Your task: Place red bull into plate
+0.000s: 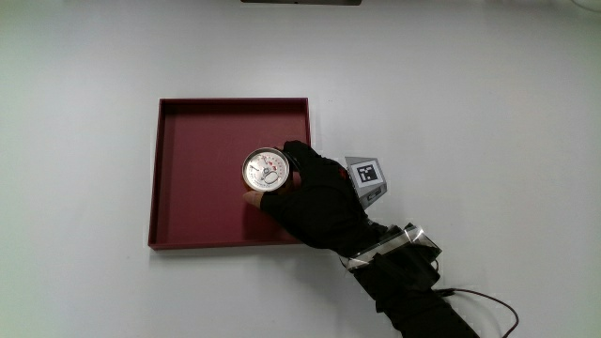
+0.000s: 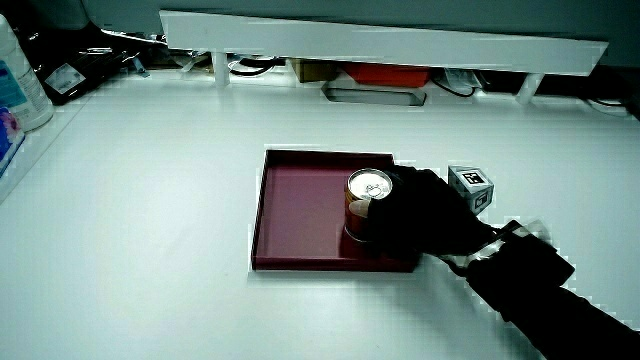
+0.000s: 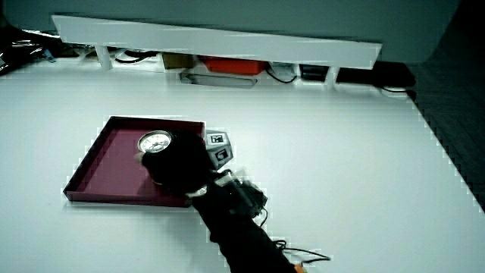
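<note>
A Red Bull can [image 1: 267, 169] stands upright inside the dark red square plate [image 1: 192, 150], its silver lid facing up. The black-gloved hand [image 1: 305, 192] is wrapped around the can's side, fingers curled on it, over the part of the plate nearest the person. The patterned cube [image 1: 367, 176] sits on the back of the hand. In both side views the can [image 2: 368, 190] [image 3: 155, 143] shows upright in the plate [image 2: 300, 200] [image 3: 106, 163] with the hand [image 2: 415, 215] [image 3: 182, 167] closed around it. Whether the can's base rests on the plate floor is hidden by the hand.
The white table [image 1: 488, 103] surrounds the plate. A low white partition [image 2: 380, 40] with cluttered items under it runs along the table's edge farthest from the person. A white bottle [image 2: 18, 85] stands at the table's edge. A thin cable [image 1: 484, 300] trails by the forearm.
</note>
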